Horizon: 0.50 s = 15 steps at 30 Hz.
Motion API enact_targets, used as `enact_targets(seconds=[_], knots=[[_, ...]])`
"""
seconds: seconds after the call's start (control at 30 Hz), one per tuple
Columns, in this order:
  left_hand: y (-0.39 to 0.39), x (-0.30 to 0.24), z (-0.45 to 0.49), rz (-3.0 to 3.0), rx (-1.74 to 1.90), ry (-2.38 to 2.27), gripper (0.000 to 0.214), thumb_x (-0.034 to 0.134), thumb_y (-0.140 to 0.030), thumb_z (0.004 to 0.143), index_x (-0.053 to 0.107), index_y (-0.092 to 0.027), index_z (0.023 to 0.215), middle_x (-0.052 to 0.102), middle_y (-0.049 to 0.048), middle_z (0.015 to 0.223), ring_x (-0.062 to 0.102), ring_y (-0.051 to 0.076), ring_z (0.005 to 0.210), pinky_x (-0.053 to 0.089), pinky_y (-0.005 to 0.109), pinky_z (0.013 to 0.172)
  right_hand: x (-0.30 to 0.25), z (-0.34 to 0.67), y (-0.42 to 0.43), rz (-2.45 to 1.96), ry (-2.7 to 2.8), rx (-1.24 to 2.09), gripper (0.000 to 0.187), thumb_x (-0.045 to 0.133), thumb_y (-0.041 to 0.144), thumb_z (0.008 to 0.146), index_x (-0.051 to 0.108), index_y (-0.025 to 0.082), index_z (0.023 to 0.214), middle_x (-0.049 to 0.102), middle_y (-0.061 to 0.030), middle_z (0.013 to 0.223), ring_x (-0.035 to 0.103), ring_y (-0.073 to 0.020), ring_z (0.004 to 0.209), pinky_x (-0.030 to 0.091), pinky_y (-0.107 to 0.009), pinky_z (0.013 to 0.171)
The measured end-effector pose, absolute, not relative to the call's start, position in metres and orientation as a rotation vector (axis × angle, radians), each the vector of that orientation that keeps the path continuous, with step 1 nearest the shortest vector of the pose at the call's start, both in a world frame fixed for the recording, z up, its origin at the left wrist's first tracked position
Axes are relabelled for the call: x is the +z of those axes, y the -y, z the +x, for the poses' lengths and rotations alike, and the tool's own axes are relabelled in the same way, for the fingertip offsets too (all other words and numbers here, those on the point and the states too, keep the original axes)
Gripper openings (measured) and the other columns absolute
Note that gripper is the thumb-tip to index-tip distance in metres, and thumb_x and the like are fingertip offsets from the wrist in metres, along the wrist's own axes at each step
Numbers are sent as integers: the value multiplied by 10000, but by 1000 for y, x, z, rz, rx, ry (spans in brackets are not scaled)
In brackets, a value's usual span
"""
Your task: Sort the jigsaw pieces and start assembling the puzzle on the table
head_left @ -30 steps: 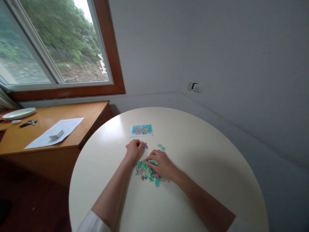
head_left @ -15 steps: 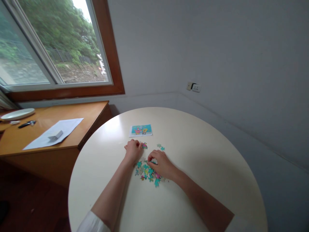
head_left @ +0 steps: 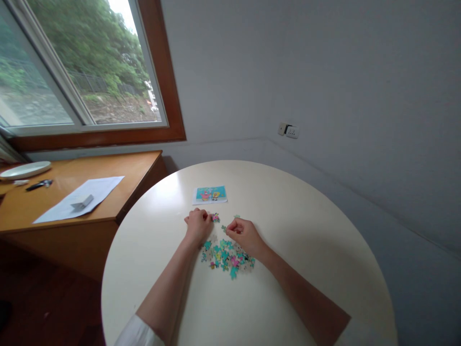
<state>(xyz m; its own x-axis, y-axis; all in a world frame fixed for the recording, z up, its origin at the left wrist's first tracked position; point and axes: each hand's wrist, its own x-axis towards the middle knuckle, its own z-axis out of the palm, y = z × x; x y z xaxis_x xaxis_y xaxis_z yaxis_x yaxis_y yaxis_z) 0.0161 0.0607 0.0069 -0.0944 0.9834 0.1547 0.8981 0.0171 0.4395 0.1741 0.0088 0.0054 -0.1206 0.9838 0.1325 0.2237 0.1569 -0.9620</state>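
Note:
My right hand is closed in a pinch on a small greenish puzzle piece, just above the far edge of a loose heap of puzzle pieces. The heap mixes turquoise, pale, yellow and pink pieces, lying flat and overlapping. To the left, my left hand rests on the table with its fingers curled; whatever is under them is hidden. Right beside its fingertips lies a little cluster of pink puzzle pieces. Another pale green piece shows partly behind my right hand.
A picture card with two cartoon figures on turquoise lies beyond my hands on the round white table. At the left, a wooden desk holds a paper sheet, a small grey block and a white plate.
My right hand has moved from the heap a little away from me and to the right, with a puzzle piece now showing at its fingertips. The left hand has hardly moved.

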Motion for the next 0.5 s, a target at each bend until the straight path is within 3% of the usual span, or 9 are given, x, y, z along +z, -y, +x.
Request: enact_targets(seconds=[0.2,0.5], knots=[[-60,7,17,1968,660,-2080,256,451,-290,794,623,-154,662,607,91,841,532,236,888,322,344,743,-1,203,-35,-1152,1238,932,205,641,326,588,544,169,677,599,-6,620,558,-126,589,463,-255,585],[-60,7,17,1930,686,-2059,241,462,-288,780,616,-157,649,614,93,854,525,235,893,315,346,753,-9,222,-41,-1393,1387,749,112,527,227,623,606,163,671,636,-17,624,566,-134,579,466,-258,574]])
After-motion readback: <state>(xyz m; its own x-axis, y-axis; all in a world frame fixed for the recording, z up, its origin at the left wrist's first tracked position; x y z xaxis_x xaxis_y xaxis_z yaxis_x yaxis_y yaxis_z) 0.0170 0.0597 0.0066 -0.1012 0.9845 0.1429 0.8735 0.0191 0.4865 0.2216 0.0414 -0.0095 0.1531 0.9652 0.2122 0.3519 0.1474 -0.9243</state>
